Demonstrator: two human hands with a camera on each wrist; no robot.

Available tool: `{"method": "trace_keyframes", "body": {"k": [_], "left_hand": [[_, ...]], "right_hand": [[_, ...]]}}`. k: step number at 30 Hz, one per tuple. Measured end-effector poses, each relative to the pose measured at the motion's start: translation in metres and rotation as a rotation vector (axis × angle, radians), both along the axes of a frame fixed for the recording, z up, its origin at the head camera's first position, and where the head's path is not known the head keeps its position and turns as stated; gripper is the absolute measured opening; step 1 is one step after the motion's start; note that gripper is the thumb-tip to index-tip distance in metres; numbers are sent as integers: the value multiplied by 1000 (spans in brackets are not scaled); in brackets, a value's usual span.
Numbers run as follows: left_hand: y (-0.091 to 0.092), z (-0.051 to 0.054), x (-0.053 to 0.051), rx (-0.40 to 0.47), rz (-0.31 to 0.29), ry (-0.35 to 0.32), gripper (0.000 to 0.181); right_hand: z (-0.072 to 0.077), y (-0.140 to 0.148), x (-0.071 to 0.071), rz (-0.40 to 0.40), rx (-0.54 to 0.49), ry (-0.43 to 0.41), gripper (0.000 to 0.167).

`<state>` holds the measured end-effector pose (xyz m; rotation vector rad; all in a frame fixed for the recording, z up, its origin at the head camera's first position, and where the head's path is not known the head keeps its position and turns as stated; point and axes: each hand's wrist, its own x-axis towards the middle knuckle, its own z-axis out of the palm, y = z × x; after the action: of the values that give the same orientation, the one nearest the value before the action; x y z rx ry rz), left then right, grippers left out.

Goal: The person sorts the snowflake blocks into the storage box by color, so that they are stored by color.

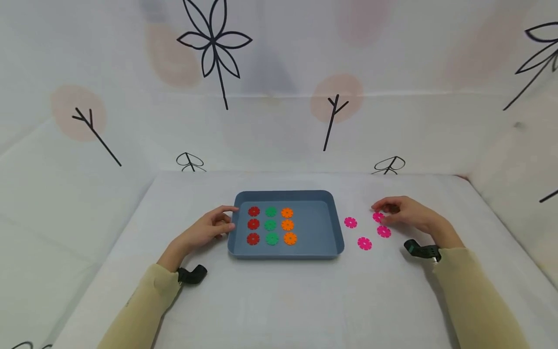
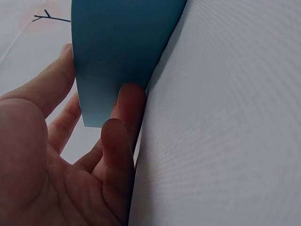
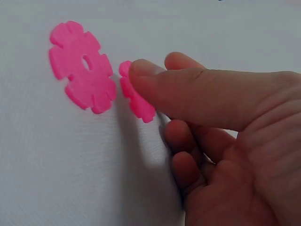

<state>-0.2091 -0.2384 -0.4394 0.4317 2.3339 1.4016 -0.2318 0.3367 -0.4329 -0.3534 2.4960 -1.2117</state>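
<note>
My left hand (image 1: 201, 230) holds the left end of a blue-grey, rectangular, low-walled tray (image 1: 317, 228), its fingers curled about the wall and rim. The tray's long axis runs left to right in front of me. On its floor lie three columns of three round, notched, plastic-looking discs: red discs (image 1: 251, 224) closest to my left hand, then green discs (image 1: 268, 225), then orange discs (image 1: 285, 225), with the right part of the floor beyond them.

Past the right wall, a first bright pink, notched, round disc (image 1: 348, 222) lies just beside the tray, a second pink disc (image 1: 362, 243) nearer to me, and a third pink disc (image 1: 384, 234) close by my right hand (image 1: 416, 215). The fingers and thumb of that hand pinch a fourth pink disc (image 3: 136, 96). It is tilted; I cannot tell whether its lower edge touches the surface. Being round, it has no long axis. The tray lies to the left of these fingers, with the first pink disc between, and my right hand is much the nearer to all four.

White cloth covers the surface (image 1: 279, 300). Around it stand pale cloth walls (image 1: 270, 131) with black line-drawn plants and peach patches.
</note>
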Motion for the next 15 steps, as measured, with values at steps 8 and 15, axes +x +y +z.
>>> {"method": "trace_keyframes", "body": {"k": [8, 15], "left_hand": [[0, -2, -1, -11, 1, 9, 52], [-1, -4, -2, -11, 3, 5, 54]], "right_hand": [[0, 1, 0, -12, 9, -26, 43], [-2, -1, -1, -35, 32, -29, 40]]}}
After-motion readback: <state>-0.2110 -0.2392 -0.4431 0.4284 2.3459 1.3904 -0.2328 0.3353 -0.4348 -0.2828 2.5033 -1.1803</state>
